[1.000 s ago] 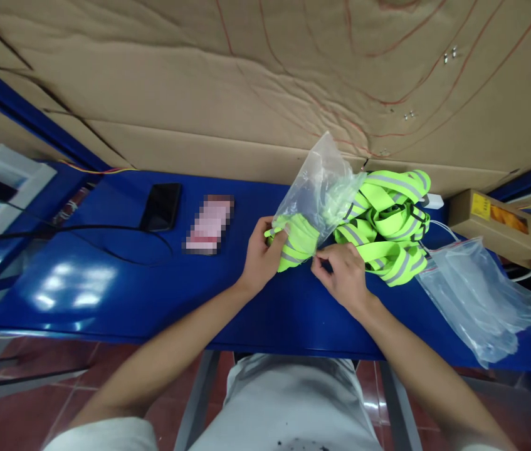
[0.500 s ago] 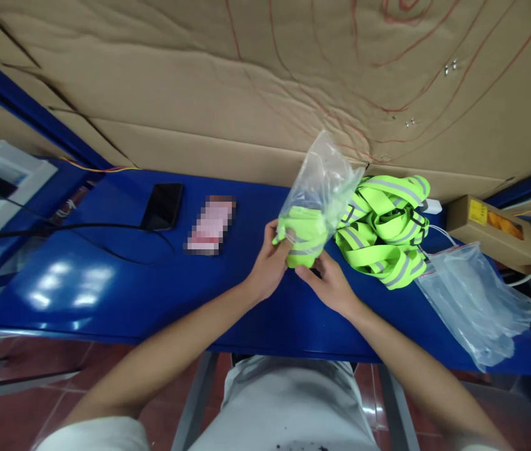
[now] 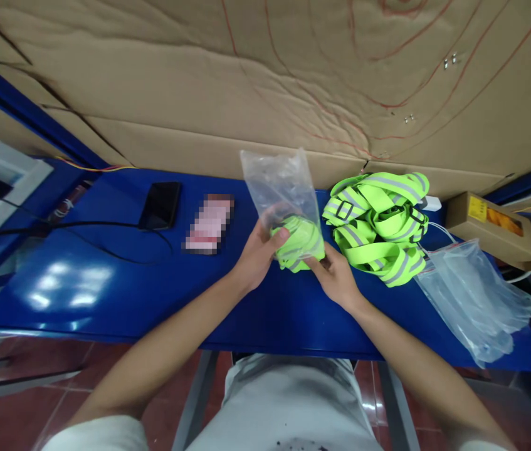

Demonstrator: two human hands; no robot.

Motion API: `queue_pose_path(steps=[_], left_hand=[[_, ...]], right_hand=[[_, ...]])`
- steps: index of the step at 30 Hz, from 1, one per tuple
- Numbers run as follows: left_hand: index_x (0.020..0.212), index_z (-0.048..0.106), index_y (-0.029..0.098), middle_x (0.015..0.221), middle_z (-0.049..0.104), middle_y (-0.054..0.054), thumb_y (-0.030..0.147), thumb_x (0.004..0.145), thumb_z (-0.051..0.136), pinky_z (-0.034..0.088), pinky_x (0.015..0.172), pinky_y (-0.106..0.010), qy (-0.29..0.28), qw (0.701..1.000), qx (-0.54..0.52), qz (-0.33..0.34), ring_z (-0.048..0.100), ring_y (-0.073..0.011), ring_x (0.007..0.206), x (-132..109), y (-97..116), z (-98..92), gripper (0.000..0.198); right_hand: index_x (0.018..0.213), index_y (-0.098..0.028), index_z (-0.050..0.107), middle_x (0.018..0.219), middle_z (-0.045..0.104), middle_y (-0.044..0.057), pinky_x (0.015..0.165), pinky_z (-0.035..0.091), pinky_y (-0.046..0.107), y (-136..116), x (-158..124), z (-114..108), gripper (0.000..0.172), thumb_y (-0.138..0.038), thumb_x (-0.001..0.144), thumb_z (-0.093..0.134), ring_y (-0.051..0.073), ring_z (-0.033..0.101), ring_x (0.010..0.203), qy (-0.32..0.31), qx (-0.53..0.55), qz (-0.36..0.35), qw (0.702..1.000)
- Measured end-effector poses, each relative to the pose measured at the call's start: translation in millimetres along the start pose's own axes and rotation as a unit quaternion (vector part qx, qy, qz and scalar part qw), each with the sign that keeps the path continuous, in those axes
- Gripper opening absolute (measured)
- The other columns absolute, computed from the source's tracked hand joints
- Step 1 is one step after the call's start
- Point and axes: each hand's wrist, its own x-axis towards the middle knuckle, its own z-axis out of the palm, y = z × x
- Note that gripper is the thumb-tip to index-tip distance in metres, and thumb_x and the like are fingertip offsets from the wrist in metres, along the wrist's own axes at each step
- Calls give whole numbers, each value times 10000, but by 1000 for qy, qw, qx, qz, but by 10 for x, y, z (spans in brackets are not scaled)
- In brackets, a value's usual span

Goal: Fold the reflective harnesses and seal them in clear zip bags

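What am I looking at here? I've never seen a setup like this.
There's no robot: this is a person working with two bare hands, seen by a camera on their head looking forward and down. The left hand and right hand hold a yellow-green reflective strap bundle, with a clear plastic bag around at least part of it. On the blue table lie a black smartphone, a pixelated pink item I can't identify, a pile of reflective straps and clear zip bags; a windowed cardboard box sits far right.

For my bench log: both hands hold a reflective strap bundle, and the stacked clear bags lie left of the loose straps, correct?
Not left: the stacked clear bags lie right of the loose straps in the head view. Left hand and right hand do hold the strap bundle.
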Motion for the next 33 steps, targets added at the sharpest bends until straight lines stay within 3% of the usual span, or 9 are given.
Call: queue_pose_path(steps=[5,10,15,18,22,25,28,31,33], left_hand=[[1324,575,256,1353,679,-86,493,783,864,538,1072,-410,45,999,0,-12,651,-272,1264,-2,-171,97,658],[1395,544,252,1344,690,-97,430,752,900,541,1078,-424,3,998,-7,-61,666,-270,1255,-72,-378,258,756],[1265,664,216,1256,742,-84,380,743,904,560,1049,-416,33,990,-72,-117,714,-250,1151,31,-327,160,598],[1164,713,183,1216,758,-88,364,768,879,575,1018,-392,63,984,-95,-139,730,-242,1098,79,-271,82,466],[1240,700,185,1222,756,-96,350,787,873,528,1091,-415,22,977,-124,-174,706,-269,1176,-55,-296,188,513],[1306,684,206,1294,730,-105,355,814,865,482,1130,-438,-16,967,-148,-207,659,-292,1264,-217,-319,334,545],[1266,713,222,1329,717,-96,322,828,852,481,1119,-456,7,957,-173,-233,651,-304,1269,-258,-298,364,471],[1148,758,215,1281,741,-79,292,842,826,507,1095,-432,53,955,-187,-222,664,-293,1239,-146,-261,256,323],[1102,766,188,1249,751,-82,302,868,798,531,1067,-398,64,954,-202,-211,673,-271,1208,-51,-237,160,262]], right_hand=[[934,-205,726,905,776,41,844,617,391,22,21,60,447,-588,736,842,230,735,874,16,80,74,994],[945,-212,662,917,769,50,775,650,385,57,53,52,498,-627,727,831,219,748,848,54,136,118,982],[1074,-247,589,1016,745,22,905,637,370,35,48,48,547,-524,701,877,189,739,949,46,170,123,977],[1237,-255,523,1043,706,20,909,619,355,47,44,43,707,-422,667,907,176,710,942,27,109,71,991],[1420,-209,405,1254,608,120,868,594,370,115,66,14,901,-383,679,887,218,643,1035,98,-87,-72,989],[1405,-170,445,1331,567,163,1016,535,439,154,104,-30,743,-382,784,792,261,591,1178,145,-166,-145,965],[1412,-169,462,1370,558,168,1091,482,481,139,123,-88,671,-327,823,743,283,564,1247,132,-237,-172,947],[1424,-177,439,1393,543,177,1013,528,452,42,79,-153,660,-301,848,736,272,596,1210,78,-283,-192,936],[1312,-201,518,1306,596,148,964,536,431,-53,18,-189,479,-291,889,725,259,624,1153,78,-320,-248,911]])
